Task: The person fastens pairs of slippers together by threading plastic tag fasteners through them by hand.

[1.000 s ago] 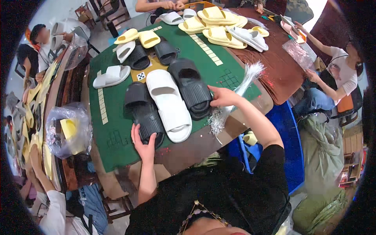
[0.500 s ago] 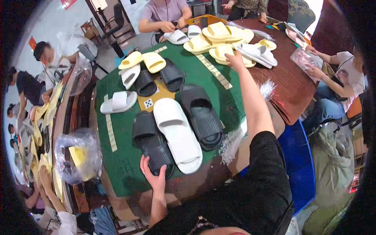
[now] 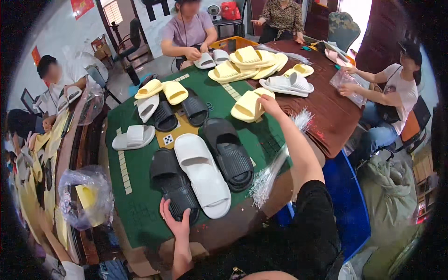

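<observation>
While right hand (image 3: 268,103) pinches 1 yellow slipper (image 3: 245,107) by its right side, slipper extending left from the grip, on or just above green mat (image 3: 140,228), left hand (image 3: 178,225), spread wide, touches 1 black slipper's (image 3: 176,190) near end.

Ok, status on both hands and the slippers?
Left hand at near end of black slipper, white slipper alongside. Right hand holding yellow slipper. No obvious obstruction.

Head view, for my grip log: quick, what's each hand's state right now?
Left hand: curved around the near end of the nearest black slide sandal; firm grip cannot be told.
Right hand: closed, holding a yellow slide sandal by its edge.
</observation>
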Tool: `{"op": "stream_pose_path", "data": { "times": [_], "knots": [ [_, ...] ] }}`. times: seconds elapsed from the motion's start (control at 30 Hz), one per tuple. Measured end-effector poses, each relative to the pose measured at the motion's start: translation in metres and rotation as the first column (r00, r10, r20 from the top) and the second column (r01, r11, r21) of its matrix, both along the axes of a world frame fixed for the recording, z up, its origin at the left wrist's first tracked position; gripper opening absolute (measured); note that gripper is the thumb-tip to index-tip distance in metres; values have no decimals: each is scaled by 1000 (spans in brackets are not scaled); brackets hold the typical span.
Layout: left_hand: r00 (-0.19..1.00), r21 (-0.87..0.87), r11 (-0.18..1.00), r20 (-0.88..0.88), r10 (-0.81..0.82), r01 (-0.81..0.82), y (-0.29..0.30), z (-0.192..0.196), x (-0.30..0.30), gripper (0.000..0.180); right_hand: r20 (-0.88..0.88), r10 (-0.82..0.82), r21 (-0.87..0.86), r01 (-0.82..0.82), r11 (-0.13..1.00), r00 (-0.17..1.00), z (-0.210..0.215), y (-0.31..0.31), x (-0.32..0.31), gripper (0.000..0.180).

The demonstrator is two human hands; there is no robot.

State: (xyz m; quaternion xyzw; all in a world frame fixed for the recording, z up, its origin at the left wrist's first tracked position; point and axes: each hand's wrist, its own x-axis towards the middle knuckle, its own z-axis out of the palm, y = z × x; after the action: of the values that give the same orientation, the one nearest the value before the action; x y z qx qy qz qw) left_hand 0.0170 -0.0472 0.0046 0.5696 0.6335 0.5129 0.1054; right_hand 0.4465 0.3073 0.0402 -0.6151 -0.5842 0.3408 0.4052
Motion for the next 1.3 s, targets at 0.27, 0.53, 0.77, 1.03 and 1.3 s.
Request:
{"op": "stream_pose_path", "data": {
  "times": [0.27,0.53,0.77,1.03,1.3],
  "knots": [
    [1000,15,1000,3,15,-15,-2,-2,0,64,109,83,37,-87,995,991,13,-91,-26,47],
    [1000,59,998,-19,2,-1,0,-7,2,64,305,-6,208,-60,976,952,3,-123,-48,41],
    [999,94,995,-20,-26,28,5,-11,0,64,204,-193,473,76,878,960,13,-146,15,26],
    [998,75,997,-52,-24,28,-2,-10,-2,63,483,100,165,-203,965,870,-15,-223,23,27],
    [994,39,999,-108,-30,35,-8,-7,-3,67,435,-193,466,-36,884,879,0,-264,-26,23]
  ]
}}
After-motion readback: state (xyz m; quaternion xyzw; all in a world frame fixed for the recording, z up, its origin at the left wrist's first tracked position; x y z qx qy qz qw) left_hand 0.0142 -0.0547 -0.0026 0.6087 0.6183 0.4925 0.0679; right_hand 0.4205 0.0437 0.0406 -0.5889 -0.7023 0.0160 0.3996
